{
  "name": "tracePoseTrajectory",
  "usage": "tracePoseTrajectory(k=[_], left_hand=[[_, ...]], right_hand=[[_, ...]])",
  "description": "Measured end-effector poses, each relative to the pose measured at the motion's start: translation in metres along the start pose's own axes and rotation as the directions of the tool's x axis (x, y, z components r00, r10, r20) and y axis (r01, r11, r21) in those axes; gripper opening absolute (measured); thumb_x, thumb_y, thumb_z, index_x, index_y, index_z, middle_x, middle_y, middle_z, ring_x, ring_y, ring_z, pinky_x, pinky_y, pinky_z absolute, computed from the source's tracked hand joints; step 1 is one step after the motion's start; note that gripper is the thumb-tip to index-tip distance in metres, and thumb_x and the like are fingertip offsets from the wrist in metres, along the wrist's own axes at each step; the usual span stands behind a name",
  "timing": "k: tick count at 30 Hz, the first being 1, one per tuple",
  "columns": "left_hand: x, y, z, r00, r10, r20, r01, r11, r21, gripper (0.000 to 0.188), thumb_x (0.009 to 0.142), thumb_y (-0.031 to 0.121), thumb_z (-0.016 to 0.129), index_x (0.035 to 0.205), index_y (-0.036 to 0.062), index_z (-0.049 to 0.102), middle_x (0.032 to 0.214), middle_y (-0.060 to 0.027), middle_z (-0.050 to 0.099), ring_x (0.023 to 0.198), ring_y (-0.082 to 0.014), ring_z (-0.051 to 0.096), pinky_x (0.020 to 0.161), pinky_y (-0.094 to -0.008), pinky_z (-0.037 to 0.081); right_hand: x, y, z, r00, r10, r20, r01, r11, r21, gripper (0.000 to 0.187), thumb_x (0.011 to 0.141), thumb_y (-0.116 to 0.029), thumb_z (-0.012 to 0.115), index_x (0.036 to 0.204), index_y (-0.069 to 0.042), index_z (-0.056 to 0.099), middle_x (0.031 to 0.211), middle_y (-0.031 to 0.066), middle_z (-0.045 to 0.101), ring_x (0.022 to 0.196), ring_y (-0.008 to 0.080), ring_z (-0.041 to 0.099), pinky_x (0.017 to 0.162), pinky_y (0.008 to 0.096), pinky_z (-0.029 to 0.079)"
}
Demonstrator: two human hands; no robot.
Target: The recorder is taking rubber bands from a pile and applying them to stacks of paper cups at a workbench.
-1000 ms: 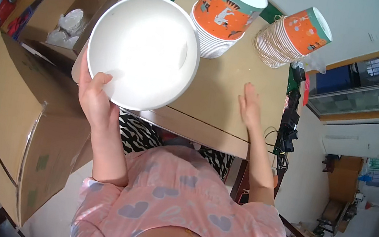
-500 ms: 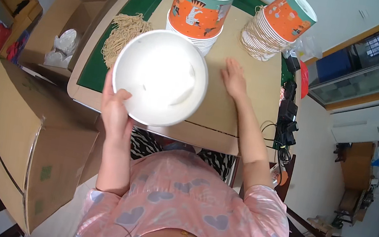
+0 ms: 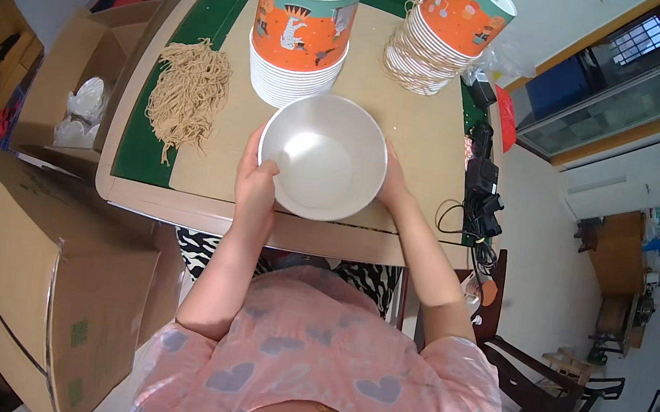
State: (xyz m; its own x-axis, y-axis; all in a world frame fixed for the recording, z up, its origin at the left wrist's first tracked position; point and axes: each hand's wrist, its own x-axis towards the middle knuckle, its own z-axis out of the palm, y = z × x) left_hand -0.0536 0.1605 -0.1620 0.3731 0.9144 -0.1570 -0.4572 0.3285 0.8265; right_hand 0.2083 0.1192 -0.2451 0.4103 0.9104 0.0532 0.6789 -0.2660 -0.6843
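Note:
A round paper bucket (image 3: pixel 324 162), white inside, is tilted with its open mouth facing me above the near part of the table. My left hand (image 3: pixel 256 181) grips its left side, thumb over the rim. On the opposite side my right hand (image 3: pixel 394 180) is against the bucket, its fingers mostly hidden behind the wall. Just beyond stands a stack of upturned orange and green paper buckets (image 3: pixel 300 37) with white rims. A tangled heap of tan strings (image 3: pixel 190 93) lies left of my left hand.
A second bucket stack (image 3: pixel 448 31), with tan cords around its rims, stands at the far right. Black power adapters and cables (image 3: pixel 484 187) line the table's right edge. Cardboard boxes (image 3: pixel 81 253) stand on the left; one holds clear plastic bags (image 3: pixel 86 111).
The bucket has moved right and now shows more of its inside. My right hand has come from the tabletop to the bucket's right side. The head view has shifted slightly.

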Motion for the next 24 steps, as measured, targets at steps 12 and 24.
tracePoseTrajectory(k=[12,24], left_hand=[[0.002,-0.034,-0.005,0.984,0.181,-0.001,-0.173,0.943,0.286,0.051,0.099,0.027,0.038,0.141,-0.0012,0.03,0.142,-0.0164,0.035,0.132,-0.0261,0.034,0.108,-0.0354,0.026],[-0.025,-0.069,-0.058,0.819,0.475,0.322,-0.51,0.345,0.788,0.035,0.075,-0.002,0.059,0.109,0.0045,0.058,0.114,-0.0169,0.055,0.106,-0.0375,0.051,0.091,-0.0433,0.042]], right_hand=[[0.018,0.046,-0.009,0.972,0.133,-0.193,-0.203,0.89,-0.408,0.055,0.094,-0.034,0.045,0.138,-0.003,0.038,0.145,0.0228,0.033,0.137,0.034,0.027,0.109,0.0492,0.023],[-0.031,0.019,0.024,0.942,0.109,-0.318,-0.03,0.969,0.243,0.033,0.092,-0.022,0.047,0.117,-0.003,0.058,0.119,0.0181,0.056,0.118,0.0309,0.048,0.1,0.04,0.036]])
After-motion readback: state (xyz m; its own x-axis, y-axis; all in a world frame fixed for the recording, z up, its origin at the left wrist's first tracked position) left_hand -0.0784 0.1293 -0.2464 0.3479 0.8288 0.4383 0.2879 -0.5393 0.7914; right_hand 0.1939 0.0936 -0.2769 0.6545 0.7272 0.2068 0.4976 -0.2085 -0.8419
